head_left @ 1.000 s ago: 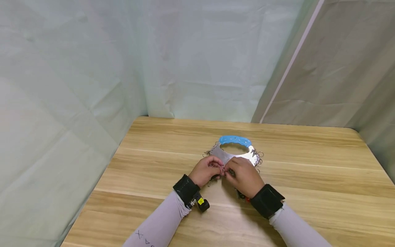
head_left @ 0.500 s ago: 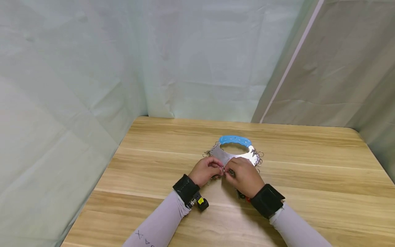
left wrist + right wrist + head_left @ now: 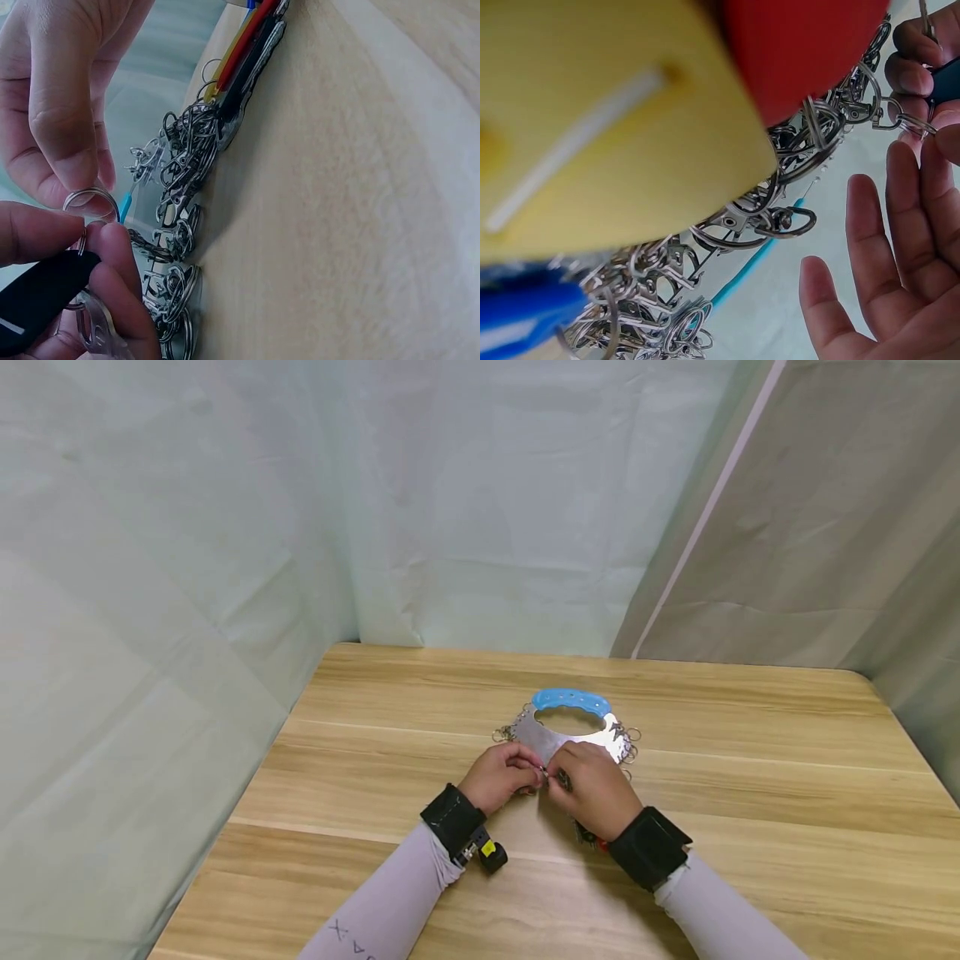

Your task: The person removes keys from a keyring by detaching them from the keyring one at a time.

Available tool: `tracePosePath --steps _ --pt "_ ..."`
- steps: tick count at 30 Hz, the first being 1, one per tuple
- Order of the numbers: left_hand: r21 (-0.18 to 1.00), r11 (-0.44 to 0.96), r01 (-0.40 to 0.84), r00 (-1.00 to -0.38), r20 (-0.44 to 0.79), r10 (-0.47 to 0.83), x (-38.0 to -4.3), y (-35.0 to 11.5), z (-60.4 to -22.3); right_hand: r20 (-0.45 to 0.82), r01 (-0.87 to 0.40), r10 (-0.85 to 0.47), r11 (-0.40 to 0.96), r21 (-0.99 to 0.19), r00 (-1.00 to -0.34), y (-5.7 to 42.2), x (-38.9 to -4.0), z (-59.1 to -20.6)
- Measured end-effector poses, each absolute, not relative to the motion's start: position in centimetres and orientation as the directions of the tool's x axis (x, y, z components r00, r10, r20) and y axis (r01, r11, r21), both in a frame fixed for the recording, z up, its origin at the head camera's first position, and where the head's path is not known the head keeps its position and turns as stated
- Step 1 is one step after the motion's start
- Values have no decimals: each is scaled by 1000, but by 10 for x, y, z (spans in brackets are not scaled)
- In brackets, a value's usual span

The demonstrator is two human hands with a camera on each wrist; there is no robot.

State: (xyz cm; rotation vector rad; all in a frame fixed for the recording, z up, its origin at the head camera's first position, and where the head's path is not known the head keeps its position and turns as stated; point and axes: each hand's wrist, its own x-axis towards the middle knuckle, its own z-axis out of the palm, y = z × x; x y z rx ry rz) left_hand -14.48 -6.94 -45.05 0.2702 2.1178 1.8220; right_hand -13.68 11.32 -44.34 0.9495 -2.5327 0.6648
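Observation:
A metal key-holder plate [image 3: 538, 739] with a blue handle [image 3: 572, 697] lies on the table, many key rings [image 3: 184, 161] hanging along its edges. Below the plate, my left hand [image 3: 497, 774] and right hand [image 3: 596, 785] meet at the fingertips. In the left wrist view my left fingers pinch a small ring beside a black key fob [image 3: 45, 296]. A split ring [image 3: 91, 193] sits between both hands, pinched by my right thumb and index finger. My other right fingers extend loosely in the right wrist view. A clear plastic piece [image 3: 99, 326] hangs by the fob.
Coloured tags or key heads, with a yellow one [image 3: 622, 127], a red one [image 3: 802, 52] and a blue one [image 3: 529, 315], lie close to my right wrist. The wooden table [image 3: 375, 752] ends at pale curtains [image 3: 487, 510] behind and at the left.
Both hands stay in place. Only the fingertips and the small ring between them shift slightly; the dark fob under my left hand shows less.

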Motion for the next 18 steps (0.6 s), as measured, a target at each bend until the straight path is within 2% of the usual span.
tracePosePath --steps 10,18 --pt "985 165 -42 -932 -99 350 -144 -69 -450 460 -672 -513 673 -308 -724 113 -136 -442" --pt "989 150 -22 -920 -79 384 -131 -69 -416 447 -668 -518 680 -301 -729 113 -135 -442"
